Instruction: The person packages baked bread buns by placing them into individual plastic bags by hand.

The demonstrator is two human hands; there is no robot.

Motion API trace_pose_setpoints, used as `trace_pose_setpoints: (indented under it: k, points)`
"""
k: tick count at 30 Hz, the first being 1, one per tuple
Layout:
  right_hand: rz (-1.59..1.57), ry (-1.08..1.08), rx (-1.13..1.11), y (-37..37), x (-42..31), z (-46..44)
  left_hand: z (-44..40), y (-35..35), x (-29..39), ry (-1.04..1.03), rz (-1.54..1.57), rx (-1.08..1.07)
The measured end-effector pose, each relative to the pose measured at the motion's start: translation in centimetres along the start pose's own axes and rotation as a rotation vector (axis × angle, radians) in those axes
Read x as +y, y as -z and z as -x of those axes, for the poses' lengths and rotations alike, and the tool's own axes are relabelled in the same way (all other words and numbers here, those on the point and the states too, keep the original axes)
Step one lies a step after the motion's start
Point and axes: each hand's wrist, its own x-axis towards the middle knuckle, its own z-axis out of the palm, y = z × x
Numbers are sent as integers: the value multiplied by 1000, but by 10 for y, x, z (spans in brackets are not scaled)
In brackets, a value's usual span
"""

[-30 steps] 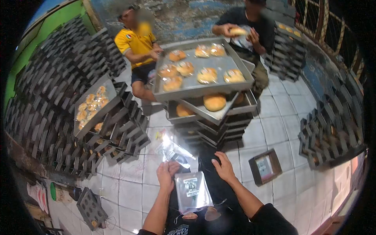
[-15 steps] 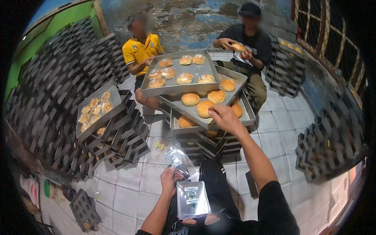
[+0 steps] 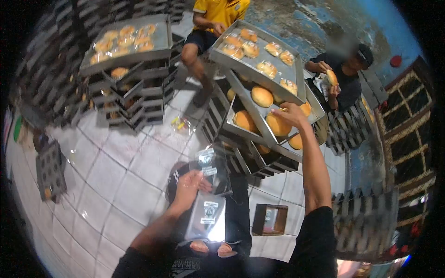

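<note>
My left hand [image 3: 187, 186] pinches a clear plastic bag [image 3: 206, 160] with a printed label, held up over my lap. Just below it, a stack of similar clear labelled bags [image 3: 207, 217] lies on my dark trousers. My right hand [image 3: 292, 116] reaches into a metal tray, its fingers closed over the top of a round golden bun [image 3: 278, 126]. Another bare bun [image 3: 262, 96] sits behind that one in the same tray. Resting across these trays is an upper tray [image 3: 296, 78] of wrapped buns [image 3: 266, 69].
At the left, stacked trays carry a tray [image 3: 160, 39] of wrapped buns. A person in yellow [image 3: 222, 18] sits opposite; a person in black [image 3: 345, 76] holds a bun at the right. A small open box [image 3: 269, 219] stands on the tiled floor [image 3: 116, 171].
My view has turned, so the trays appear tilted. My right hand has moved from the bun's edge to over its top. The left hand still holds the bag.
</note>
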Motion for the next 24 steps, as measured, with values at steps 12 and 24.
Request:
trace_pose_setpoints:
  k: [12, 24]
  points:
    - [-1266, 146, 124, 32, -94, 159, -20, -13, 37, 99, 397, 143]
    - [-367, 536, 649, -127, -150, 285, -34, -64, 51, 332, 502, 32]
